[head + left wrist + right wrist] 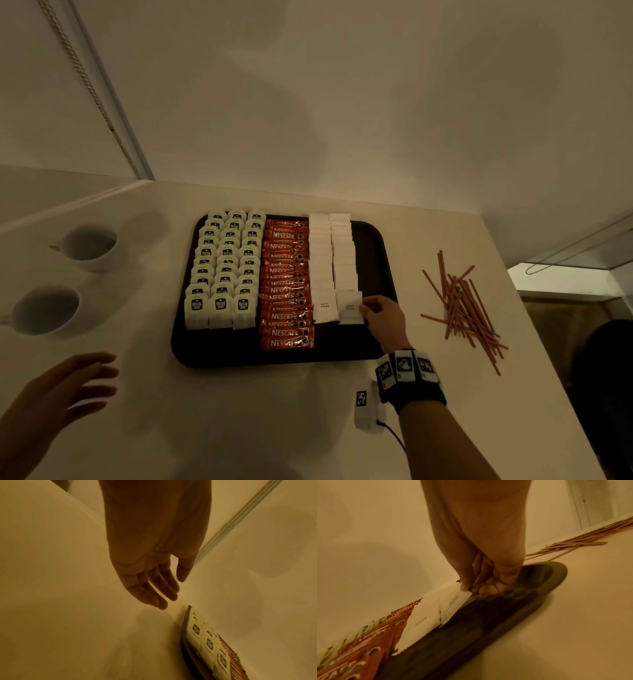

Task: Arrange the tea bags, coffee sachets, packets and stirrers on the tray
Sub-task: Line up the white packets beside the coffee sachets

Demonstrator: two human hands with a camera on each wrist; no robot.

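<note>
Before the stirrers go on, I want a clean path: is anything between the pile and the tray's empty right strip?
Nothing visible. The stirrers lie on bare counter right of the tray; only the right hand, pinching a sugar packet, is over that strip.

Hotel-style refreshment counter, cups [89, 247], sachet tray [371, 233]

Your right wrist [411, 380] carries a black band set with square black-and-white coded markers. A white tagged module [368, 409] hangs beside it, trailing a thin black cable [394, 435]. Both forearms are unsleeved.
</note>
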